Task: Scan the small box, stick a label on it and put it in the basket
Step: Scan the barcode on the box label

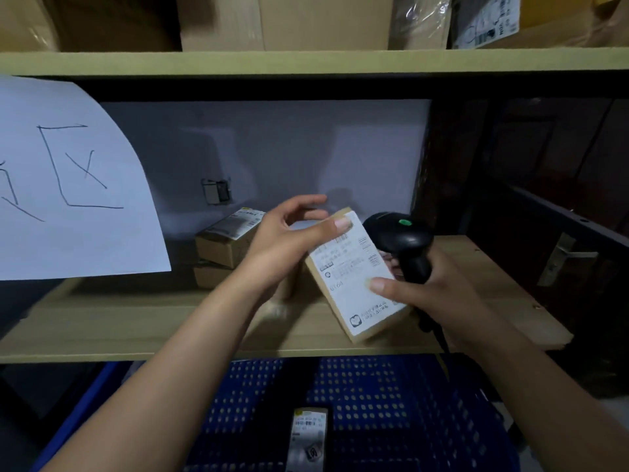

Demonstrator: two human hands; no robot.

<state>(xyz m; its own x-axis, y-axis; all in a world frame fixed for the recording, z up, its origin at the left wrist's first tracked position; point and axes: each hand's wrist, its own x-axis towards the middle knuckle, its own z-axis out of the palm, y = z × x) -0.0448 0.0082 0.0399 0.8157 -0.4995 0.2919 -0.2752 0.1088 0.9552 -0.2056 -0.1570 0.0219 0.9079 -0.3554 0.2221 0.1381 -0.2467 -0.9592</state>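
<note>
A small brown cardboard box [354, 281] with a white printed label on its top face is held tilted above the wooden shelf [136, 321]. My left hand [289, 240] has its thumb pressed on the box's upper corner, with the fingers spread above. My right hand [439, 298] grips a black barcode scanner [401, 240] with a green button, and its thumb presses the label's right side. The blue perforated basket [391, 396] lies below the shelf edge with a labelled parcel [308, 437] inside.
Two stacked small cardboard boxes [228, 243] sit on the shelf behind my left hand. A white paper sheet with handwriting [68, 185] hangs at the left. Large cartons fill the upper shelf [306, 63]. A dark door with a metal handle [565, 257] stands at the right.
</note>
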